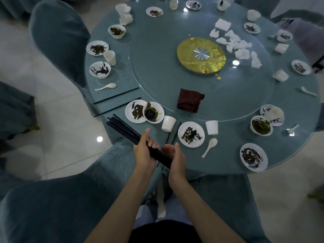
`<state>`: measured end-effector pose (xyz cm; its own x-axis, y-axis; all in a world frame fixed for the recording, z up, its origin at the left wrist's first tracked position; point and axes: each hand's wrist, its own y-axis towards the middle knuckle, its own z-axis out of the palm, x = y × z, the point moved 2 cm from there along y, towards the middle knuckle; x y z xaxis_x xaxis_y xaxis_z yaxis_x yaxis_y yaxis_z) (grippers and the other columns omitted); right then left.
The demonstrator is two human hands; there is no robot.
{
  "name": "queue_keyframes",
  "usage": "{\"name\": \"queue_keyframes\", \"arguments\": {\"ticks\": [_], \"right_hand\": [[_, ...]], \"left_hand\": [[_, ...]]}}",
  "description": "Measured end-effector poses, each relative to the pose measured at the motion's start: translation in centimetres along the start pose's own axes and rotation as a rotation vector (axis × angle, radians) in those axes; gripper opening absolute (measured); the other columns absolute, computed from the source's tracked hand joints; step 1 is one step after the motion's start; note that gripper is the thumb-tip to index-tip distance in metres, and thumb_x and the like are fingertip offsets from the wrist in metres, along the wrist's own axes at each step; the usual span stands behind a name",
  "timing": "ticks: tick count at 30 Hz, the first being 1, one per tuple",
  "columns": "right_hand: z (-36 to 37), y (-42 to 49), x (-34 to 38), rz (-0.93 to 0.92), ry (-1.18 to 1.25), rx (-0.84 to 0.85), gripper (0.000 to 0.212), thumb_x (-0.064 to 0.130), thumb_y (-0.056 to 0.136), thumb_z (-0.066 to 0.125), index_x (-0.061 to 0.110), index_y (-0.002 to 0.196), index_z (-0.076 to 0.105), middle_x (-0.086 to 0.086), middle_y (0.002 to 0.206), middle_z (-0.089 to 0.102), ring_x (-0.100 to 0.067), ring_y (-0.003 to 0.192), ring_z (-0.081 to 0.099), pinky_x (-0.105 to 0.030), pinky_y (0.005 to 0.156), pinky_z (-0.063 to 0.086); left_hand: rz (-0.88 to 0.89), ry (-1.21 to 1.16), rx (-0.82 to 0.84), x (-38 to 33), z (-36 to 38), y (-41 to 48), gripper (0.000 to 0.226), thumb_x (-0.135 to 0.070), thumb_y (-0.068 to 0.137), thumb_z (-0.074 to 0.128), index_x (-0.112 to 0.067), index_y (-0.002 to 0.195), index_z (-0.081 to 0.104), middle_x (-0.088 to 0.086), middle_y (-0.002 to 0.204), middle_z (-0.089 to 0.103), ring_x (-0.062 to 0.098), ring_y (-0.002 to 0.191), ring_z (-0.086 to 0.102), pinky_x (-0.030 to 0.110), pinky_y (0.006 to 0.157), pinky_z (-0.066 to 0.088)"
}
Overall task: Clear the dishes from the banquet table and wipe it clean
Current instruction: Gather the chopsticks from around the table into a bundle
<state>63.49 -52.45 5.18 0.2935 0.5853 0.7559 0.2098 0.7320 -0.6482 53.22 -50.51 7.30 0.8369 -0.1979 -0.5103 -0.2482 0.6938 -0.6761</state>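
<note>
My left hand (144, 151) grips a bundle of black chopsticks (124, 128) over the near edge of the round blue table (228, 155). My right hand (174, 157) cups the bundle's lower end with relaxed fingers. Dirty white plates (191, 134) and bowls (153, 112) ring the table, along with white cups (168, 123) and spoons (209, 147). A dark red cloth (190, 102) lies on the glass turntable (175, 71). Loose chopsticks (115, 96) lie at the left rim.
Crumpled white napkins (236, 44) litter the turntable's far right, beside its gold centre disc (201, 55). Blue covered chairs (57, 37) stand at the left and below me. White tiled floor (57, 130) lies at the left.
</note>
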Motion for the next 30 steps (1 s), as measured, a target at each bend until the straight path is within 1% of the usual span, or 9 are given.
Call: {"name": "queue_keyframes", "arguments": {"ticks": [3, 5, 7, 9, 11, 15, 20, 27, 30], "right_hand": [[-0.6, 1.4, -0.9, 0.011, -0.122, 0.108, 0.046, 0.038, 0.109, 0.044, 0.005, 0.100, 0.074, -0.009, 0.092, 0.079, -0.017, 0.082, 0.074, -0.024, 0.069, 0.057], [-1.8, 3.3, -1.6, -0.012, -0.278, 0.088, 0.028, 0.027, 0.106, 0.053, 0.008, 0.095, 0.071, -0.009, 0.086, 0.076, -0.021, 0.078, 0.070, -0.027, 0.060, 0.055], [-3.5, 5.7, -2.6, -0.028, -0.476, 0.033, 0.018, 0.018, 0.102, 0.058, 0.008, 0.092, 0.069, -0.008, 0.082, 0.073, -0.025, 0.077, 0.068, -0.040, 0.066, 0.058], [-4.5, 7.7, -3.1, -0.022, -0.653, -0.032, 0.017, 0.022, 0.099, 0.062, 0.009, 0.091, 0.069, -0.007, 0.081, 0.072, -0.025, 0.075, 0.069, -0.050, 0.075, 0.062], [-4.2, 8.8, -2.8, -0.039, -0.761, -0.064, 0.020, 0.032, 0.096, 0.067, 0.014, 0.088, 0.069, -0.006, 0.082, 0.072, -0.026, 0.078, 0.070, -0.046, 0.075, 0.059], [-1.7, 10.2, -2.5, -0.043, -0.945, -0.058, 0.035, 0.045, 0.089, 0.076, 0.011, 0.098, 0.072, -0.006, 0.094, 0.069, -0.029, 0.091, 0.065, -0.031, 0.071, 0.040], [0.3, 11.0, -3.5, 0.054, -0.935, -0.158, 0.046, 0.043, 0.083, 0.084, 0.009, 0.111, 0.071, -0.015, 0.113, 0.073, -0.036, 0.104, 0.068, -0.034, 0.073, 0.043], [-0.3, 12.3, -4.3, 0.120, -0.801, -0.239, 0.029, 0.030, 0.086, 0.083, 0.005, 0.099, 0.078, -0.017, 0.103, 0.077, -0.037, 0.093, 0.071, -0.037, 0.076, 0.051], [-0.3, 12.9, -4.1, 0.142, -0.791, -0.242, 0.031, 0.025, 0.089, 0.080, -0.002, 0.105, 0.075, -0.021, 0.110, 0.075, -0.040, 0.100, 0.070, -0.041, 0.081, 0.053]], "left_hand": [[0.027, 0.072, -0.029, -1.1, -1.1, 0.3, 0.046, -0.025, 0.097, 0.070, -0.023, 0.059, 0.044, -0.005, 0.054, 0.032, 0.009, 0.045, 0.030, 0.023, 0.046, 0.032], [0.005, 0.113, -0.077, -1.8, -2.5, 0.7, 0.049, -0.029, 0.096, 0.071, -0.024, 0.057, 0.043, -0.006, 0.052, 0.031, 0.009, 0.043, 0.028, 0.022, 0.042, 0.030], [-0.034, 0.147, -0.120, -2.5, -3.9, 1.0, 0.051, -0.035, 0.094, 0.073, -0.024, 0.056, 0.042, -0.007, 0.052, 0.029, 0.010, 0.044, 0.025, 0.022, 0.041, 0.029], [-0.049, 0.170, -0.162, -2.8, -5.1, 0.9, 0.050, -0.043, 0.092, 0.074, -0.024, 0.058, 0.042, -0.007, 0.052, 0.029, 0.010, 0.045, 0.026, 0.022, 0.043, 0.030], [-0.046, 0.162, -0.207, -2.9, -6.0, 0.7, 0.049, -0.047, 0.091, 0.075, -0.024, 0.060, 0.044, -0.007, 0.053, 0.031, 0.009, 0.045, 0.028, 0.023, 0.044, 0.030], [-0.032, 0.162, -0.272, -2.9, -7.0, 0.0, 0.048, -0.044, 0.090, 0.076, -0.022, 0.060, 0.046, -0.005, 0.053, 0.033, 0.010, 0.045, 0.031, 0.022, 0.043, 0.032], [0.056, 0.169, -0.351, -2.9, -8.0, -0.6, 0.044, -0.032, 0.092, 0.077, -0.019, 0.062, 0.048, -0.003, 0.054, 0.036, 0.012, 0.045, 0.033, 0.025, 0.045, 0.033], [0.114, 0.089, -0.399, -2.8, -9.0, -0.7, 0.046, -0.027, 0.094, 0.075, -0.020, 0.058, 0.047, -0.002, 0.053, 0.034, 0.012, 0.044, 0.032, 0.026, 0.043, 0.031], [0.114, 0.077, -0.394, -2.6, -9.1, -0.8, 0.046, -0.026, 0.095, 0.074, -0.020, 0.058, 0.047, -0.001, 0.053, 0.034, 0.012, 0.045, 0.031, 0.026, 0.043, 0.031]]}}
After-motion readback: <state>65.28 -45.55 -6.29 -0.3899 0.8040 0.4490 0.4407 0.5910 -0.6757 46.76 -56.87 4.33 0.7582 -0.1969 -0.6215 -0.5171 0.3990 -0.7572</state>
